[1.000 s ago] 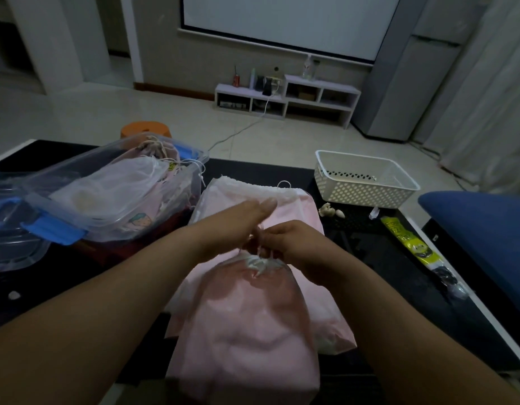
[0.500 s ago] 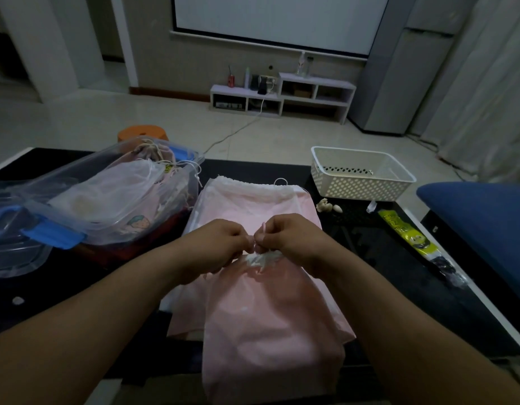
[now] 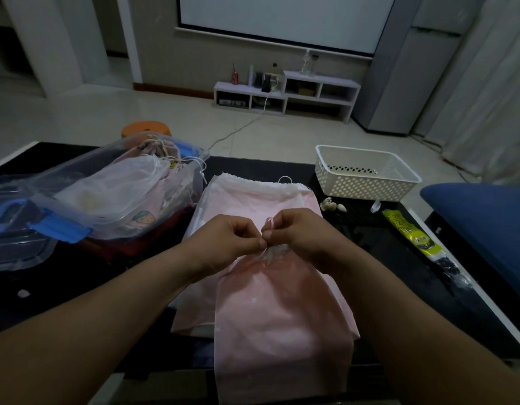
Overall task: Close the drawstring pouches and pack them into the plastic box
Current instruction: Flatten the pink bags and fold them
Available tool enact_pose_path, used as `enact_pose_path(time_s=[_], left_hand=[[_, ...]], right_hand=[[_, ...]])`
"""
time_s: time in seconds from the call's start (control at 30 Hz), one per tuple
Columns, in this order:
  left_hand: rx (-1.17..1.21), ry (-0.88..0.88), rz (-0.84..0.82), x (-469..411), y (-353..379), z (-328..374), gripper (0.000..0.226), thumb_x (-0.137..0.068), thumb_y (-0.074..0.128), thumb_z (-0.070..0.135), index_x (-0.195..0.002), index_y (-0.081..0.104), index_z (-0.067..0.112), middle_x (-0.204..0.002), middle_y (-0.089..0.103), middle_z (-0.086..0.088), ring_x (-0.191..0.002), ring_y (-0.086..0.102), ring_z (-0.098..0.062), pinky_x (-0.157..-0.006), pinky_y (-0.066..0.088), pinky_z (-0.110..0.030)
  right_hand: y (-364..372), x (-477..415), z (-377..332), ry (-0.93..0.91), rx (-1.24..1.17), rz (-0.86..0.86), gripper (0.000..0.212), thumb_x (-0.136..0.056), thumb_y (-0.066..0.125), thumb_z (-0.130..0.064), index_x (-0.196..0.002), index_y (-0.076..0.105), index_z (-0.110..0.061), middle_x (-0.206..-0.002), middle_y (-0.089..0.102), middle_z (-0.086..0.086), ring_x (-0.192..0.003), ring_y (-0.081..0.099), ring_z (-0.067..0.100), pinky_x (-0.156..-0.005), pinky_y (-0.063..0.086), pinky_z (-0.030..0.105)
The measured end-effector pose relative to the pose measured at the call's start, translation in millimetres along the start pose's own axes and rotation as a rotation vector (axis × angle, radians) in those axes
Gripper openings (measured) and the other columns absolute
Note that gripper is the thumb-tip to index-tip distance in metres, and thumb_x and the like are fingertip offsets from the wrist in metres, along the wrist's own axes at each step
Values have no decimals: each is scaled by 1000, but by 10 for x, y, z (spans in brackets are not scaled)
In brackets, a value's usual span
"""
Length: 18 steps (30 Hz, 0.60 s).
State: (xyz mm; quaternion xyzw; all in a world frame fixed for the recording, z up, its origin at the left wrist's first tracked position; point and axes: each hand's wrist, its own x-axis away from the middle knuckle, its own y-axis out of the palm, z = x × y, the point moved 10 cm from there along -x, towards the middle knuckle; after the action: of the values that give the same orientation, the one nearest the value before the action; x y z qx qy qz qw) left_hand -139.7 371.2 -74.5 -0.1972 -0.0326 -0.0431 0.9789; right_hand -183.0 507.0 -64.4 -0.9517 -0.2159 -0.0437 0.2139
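Your two hands meet over the gathered mouth of the pink pouch (image 3: 282,323). It lies flat on the counter (image 3: 384,252) straight in front of you. Its long axis runs away from you, with the bottom toward your body and the puckered neck at the far end, right under your grip. Your left hand (image 3: 229,244) pinches the drawstring (image 3: 269,229) at the neck itself. Your right hand (image 3: 296,235) pinches the small loop of the same cord that stands up just above it. Both hands are closed on the cord, fingertips touching, so neither is free.

The relation to mind is this: the plastic box (image 3: 194,159) lies to the left of the neck and a little farther from you. That makes your left hand the nearer one for the carry, while the right would have to cross over. The box sits tilted and is already heaped to its rim with closed pouches. A white one lies on top and a strawberry-print one presses against the near wall. By my judgement there is little room left, so the pink pouch will likely have to go on top of the heap.

The lid (image 3: 16,247), with its blue clips, lies off the box, just beside it on the left. Under the pink pouch lies a second, paler pouch (image 3: 252,197), its mouth at the far edge not yet drawn shut. The white basket (image 3: 366,185) stands well apart to the right, and only its perforated floor shows inside
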Motion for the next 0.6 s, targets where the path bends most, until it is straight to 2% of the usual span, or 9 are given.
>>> enact_pose_path(time_s=[0.1, 0.23, 0.33, 0.43, 0.53, 0.6], left_hand=[[-90, 83, 27, 9, -3, 62, 7, -91, 77, 20, -85, 77, 16, -83, 75, -4, -81, 71, -18, -79, 58, -33], [-269, 190, 95, 30, -25, 165, 10, -89, 79, 23, -81, 73, 21, -85, 66, 2, -78, 61, -9, -72, 50, -24], [-280, 213, 123, 37, -31, 191, 11, -88, 80, 24, -82, 71, 21, -83, 66, 5, -77, 60, -9, -70, 50, -25], [-179, 155, 91, 19, -28, 114, 9, -90, 79, 26, -93, 73, 21, -87, 73, 4, -80, 67, -9, -73, 55, -25], [-82, 97, 22, 12, 22, 35, 7, -94, 76, 28, -99, 78, 23, -94, 78, 2, -86, 72, -10, -78, 57, -25], [-74, 78, 36, 13, 16, 9, 9, -95, 75, 27, -95, 78, 19, -88, 77, 1, -74, 69, -4, -69, 54, -20]], right_hand=[[-17, 5, 37, 33, -23, 2, 15, -87, 74, 6, -80, 72, -6, -66, 71, -3, -66, 67, 15, -69, 58, 32], [-21, 21, 57, 46, -34, -3, 19, -88, 73, 7, -77, 72, -8, -65, 70, -1, -62, 66, 14, -61, 56, 26], [-34, 6, 71, 51, -16, -11, 21, -88, 75, 3, -75, 74, -13, -70, 73, 3, -70, 69, 19, -70, 61, 35], [-35, 9, 69, 47, 0, -28, 25, -88, 77, -2, -69, 76, -19, -78, 75, 7, -78, 72, 25, -85, 61, 47], [-31, 26, 28, 11, -1, -26, 18, -89, 77, -6, -75, 75, -17, -82, 75, 12, -80, 71, 26, -87, 60, 48], [-30, 40, -18, -18, 10, -15, 13, -90, 76, -7, -80, 76, -14, -85, 77, 12, -80, 71, 23, -87, 60, 45]])
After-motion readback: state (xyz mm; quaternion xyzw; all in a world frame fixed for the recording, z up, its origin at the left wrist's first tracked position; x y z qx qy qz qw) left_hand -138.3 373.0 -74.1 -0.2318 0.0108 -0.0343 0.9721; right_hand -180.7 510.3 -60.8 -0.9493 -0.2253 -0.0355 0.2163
